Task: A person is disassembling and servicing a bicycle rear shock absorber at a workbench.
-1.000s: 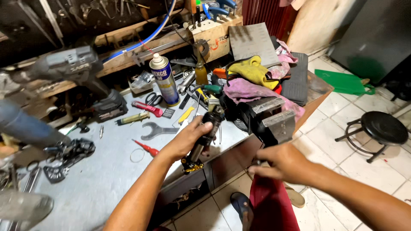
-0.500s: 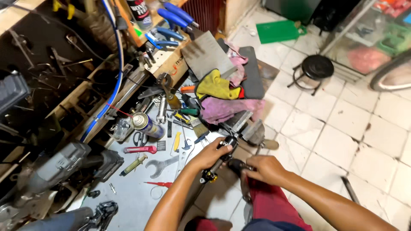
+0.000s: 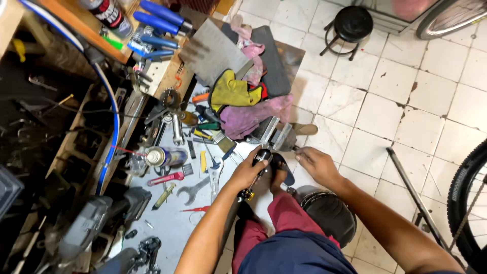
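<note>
Vise [image 3: 271, 136] at the counter [image 3: 167, 228] edge, with a dark rod-like part [image 3: 256, 170] running from its jaws down toward my lap: that is where both my hands meet. My left hand [image 3: 248, 172] is wrapped closed around the part, just below the vise, and the part's long axis slants from the vise at upper right to a small yellow-tipped end [image 3: 247, 194] at lower left. My right hand [image 3: 315, 165] sits just right of the vise, fingers loosely curled near its handle side; whether it grips anything I cannot tell. The left is the nearer hand to the part, the right the nearer to the vise. Wrenches [image 3: 195, 189], a spray can [image 3: 165, 156] and rags [image 3: 248, 114] crowd the counter to the left and behind.
</note>
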